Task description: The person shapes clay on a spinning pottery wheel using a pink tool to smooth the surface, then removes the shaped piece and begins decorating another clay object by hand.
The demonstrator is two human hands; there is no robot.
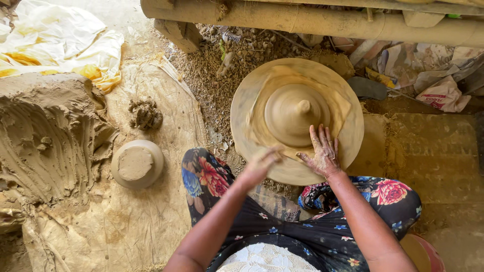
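Note:
A round potter's wheel [249, 136] lies flat on the ground in front of my knees, blurred as if it spins. On it stands a cone-shaped mound of wet clay [295, 112] with a small knob on top. My right hand [321, 151], smeared with clay, rests flat with fingers spread against the near lower slope of the mound. My left hand [260, 164] is blurred, fingers together and holding nothing, over the wheel's near left rim.
A big heap of raw clay [48, 136] sits at the left on a muddy sheet. A clay-filled bowl [137, 163] and a small clay lump [145, 114] lie beside it. A thick wooden beam [312, 20] crosses the top. Crumpled bags [443, 93] lie at right.

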